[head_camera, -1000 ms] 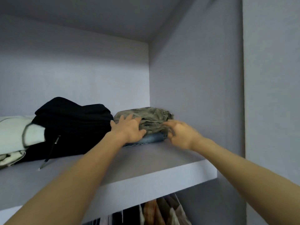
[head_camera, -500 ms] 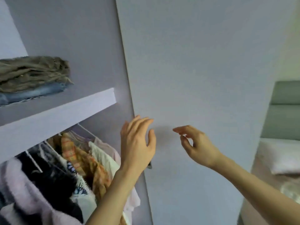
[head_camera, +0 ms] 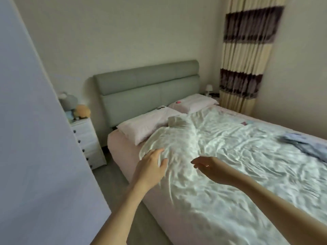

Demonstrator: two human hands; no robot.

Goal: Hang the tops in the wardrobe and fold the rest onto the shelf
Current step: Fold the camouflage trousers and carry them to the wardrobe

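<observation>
A crumpled pale blue garment (head_camera: 306, 145) lies on the bed's right side, partly cut off by the frame edge. My left hand (head_camera: 151, 167) hovers over the bed's near left edge with straight fingers and holds nothing. My right hand (head_camera: 210, 167) hangs beside it over the white duvet (head_camera: 230, 156), fingers loosely relaxed and empty. Both hands are far to the left of the garment. The wardrobe's shelf and rail are out of view; only its pale door panel (head_camera: 35, 138) fills the left.
The bed has a green padded headboard (head_camera: 148, 91) and two pink pillows (head_camera: 146, 124). A white drawer unit (head_camera: 86, 142) with soft toys stands between wardrobe and bed. A striped curtain (head_camera: 247, 55) hangs at the back right. Grey floor (head_camera: 123, 188) runs along the bed.
My view has swung right from the wardrobe shelf to the bed. Both hands left the folded pile on the shelf and now hang empty over the duvet.
</observation>
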